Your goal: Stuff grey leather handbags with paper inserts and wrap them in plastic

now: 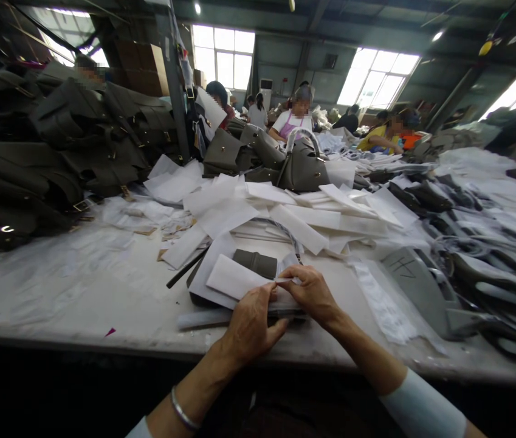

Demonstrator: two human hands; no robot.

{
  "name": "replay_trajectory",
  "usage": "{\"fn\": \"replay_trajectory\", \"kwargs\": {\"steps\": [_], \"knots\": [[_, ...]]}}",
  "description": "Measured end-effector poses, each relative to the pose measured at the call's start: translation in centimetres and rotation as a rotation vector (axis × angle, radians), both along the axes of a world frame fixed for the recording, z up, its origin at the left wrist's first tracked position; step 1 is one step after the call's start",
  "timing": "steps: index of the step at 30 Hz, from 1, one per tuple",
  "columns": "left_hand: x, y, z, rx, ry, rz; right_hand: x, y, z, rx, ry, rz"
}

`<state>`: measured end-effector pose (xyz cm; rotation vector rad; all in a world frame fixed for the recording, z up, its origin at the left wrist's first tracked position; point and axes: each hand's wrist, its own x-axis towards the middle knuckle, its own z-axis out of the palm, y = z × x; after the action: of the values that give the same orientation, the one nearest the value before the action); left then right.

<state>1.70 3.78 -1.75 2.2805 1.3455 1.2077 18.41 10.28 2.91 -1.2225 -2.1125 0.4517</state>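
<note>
My left hand (251, 325) and my right hand (310, 295) meet over a dark grey handbag (258, 263) lying flat near the table's front edge. Both hands are closed, pinching a strip of white wrapping paper (233, 277) that lies over the bag. A paper-wrapped handle (203, 318) sticks out to the left under my left hand. A silver bangle sits on my left wrist.
Loose white paper sheets (294, 213) pile behind the bag. Stacked dark handbags (57, 146) fill the left side, finished grey bags (298, 167) stand in the middle back, and wrapped bag parts (481, 274) cover the right. Other people work at the far end.
</note>
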Motion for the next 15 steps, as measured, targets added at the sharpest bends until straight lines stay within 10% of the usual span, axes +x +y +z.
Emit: {"fn": "replay_trajectory", "kwargs": {"steps": [15], "knots": [[-0.1, 0.2, 0.3, 0.164, 0.248, -0.115, 0.1, 1.5, -1.5, -0.23, -0.041, -0.135]]}}
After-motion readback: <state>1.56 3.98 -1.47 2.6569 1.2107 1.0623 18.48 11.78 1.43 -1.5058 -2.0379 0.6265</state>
